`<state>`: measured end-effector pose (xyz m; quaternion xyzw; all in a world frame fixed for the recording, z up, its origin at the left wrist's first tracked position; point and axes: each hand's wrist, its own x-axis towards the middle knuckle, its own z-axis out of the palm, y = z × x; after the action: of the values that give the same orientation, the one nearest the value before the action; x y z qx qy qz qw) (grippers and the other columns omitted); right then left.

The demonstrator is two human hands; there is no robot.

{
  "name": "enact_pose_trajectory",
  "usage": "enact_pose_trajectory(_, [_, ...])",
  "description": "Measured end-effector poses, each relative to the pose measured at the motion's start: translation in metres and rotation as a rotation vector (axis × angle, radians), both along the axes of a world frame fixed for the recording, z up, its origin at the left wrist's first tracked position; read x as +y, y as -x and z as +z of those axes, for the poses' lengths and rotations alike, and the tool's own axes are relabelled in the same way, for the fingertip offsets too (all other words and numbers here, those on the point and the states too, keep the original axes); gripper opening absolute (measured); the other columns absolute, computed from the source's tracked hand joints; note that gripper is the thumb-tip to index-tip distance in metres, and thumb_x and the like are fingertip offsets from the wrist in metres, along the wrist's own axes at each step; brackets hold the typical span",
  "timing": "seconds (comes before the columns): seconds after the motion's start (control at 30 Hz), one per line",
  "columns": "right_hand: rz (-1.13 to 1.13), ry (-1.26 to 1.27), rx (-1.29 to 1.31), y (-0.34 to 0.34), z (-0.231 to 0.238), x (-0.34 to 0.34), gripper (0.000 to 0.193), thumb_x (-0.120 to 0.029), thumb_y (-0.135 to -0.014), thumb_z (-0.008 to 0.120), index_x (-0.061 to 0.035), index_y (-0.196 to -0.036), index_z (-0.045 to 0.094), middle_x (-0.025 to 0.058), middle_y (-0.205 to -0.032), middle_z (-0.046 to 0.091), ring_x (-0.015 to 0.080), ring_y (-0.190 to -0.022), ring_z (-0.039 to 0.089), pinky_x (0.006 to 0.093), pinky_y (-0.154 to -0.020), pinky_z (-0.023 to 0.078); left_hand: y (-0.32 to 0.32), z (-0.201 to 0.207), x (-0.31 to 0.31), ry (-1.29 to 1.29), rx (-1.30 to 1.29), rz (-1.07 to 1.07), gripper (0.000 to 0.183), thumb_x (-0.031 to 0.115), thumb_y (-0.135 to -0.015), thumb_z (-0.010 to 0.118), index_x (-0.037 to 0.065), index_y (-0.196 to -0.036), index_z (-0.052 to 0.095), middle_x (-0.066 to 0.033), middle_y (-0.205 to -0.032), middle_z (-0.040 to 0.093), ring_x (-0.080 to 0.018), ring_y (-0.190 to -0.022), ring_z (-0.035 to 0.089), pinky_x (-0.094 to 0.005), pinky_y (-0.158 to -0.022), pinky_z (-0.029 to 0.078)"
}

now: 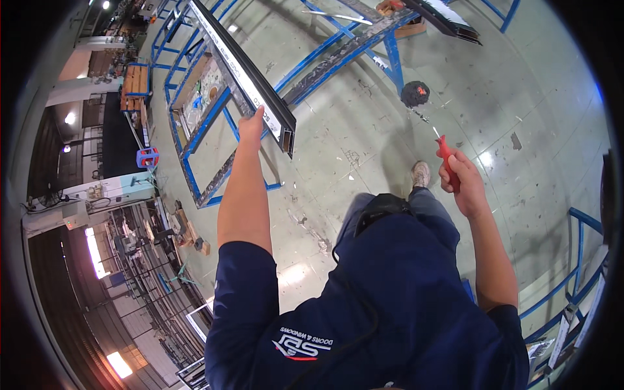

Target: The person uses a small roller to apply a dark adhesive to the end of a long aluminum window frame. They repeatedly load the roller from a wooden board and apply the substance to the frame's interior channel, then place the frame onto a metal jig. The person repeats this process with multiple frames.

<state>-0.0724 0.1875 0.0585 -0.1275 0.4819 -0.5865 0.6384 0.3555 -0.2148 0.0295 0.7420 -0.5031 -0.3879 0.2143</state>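
Head view only. Your left hand (251,128) is stretched out ahead, fingers wrapped on the near end of a long dark metal profile (244,68). The profile has a white protective strip along its top face; it runs away from you toward the upper left and lies on a blue steel rack (195,170). Its open cut end sits just right of your left hand and overhangs the floor.

Your right hand (463,184) is raised at your right side, fist closed round the red handle of a screwdriver (444,156), with the metal tip pointing up and left. The screwdriver is well apart from the profile.

A second blue frame (364,42) crosses the top of the view, carrying another dark profile (448,19) at the upper right. A small black round object with a red spot (415,93) lies on the grey concrete floor (520,97) between that frame and the screwdriver. Your shoe (420,173) shows beside the right hand. More blue railing (582,224) sits at the right edge. Shelving and clutter at the lower left are too blurred to name.
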Motion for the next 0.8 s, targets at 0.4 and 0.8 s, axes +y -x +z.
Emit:
enact_pose_trajectory(0.4, [-0.207,-0.142,0.135,-0.175,-0.012,-0.065,0.029,-0.026,-0.106,0.053,-0.005,-0.124,0.059,-0.0014,-0.076,0.052,0.0057,-0.062,0.044,0.0206,-0.055,0.034,0.023,-0.073,-0.137,-0.048,-0.451,-0.048,0.113,0.041,-0.068,0.087,-0.016,-0.146,0.028,-0.0311,-0.147,0.045,-0.0405,-0.137,0.047,-0.0404,-0.115,0.04])
enact_pose_trajectory(0.8, [-0.218,-0.149,0.404,-0.343,-0.071,-0.144,0.028,-0.016,-0.106,0.053,-0.0055,-0.132,0.054,-0.0012,-0.087,0.055,0.0065,-0.074,0.047,0.0232,-0.067,0.041,-0.057,-0.065,-0.151,-0.395,0.632,-0.101,0.025,0.004,-0.094,0.067,-0.008,-0.116,0.062,-0.0214,-0.113,0.07,-0.0346,-0.104,0.07,-0.0503,-0.094,0.058])
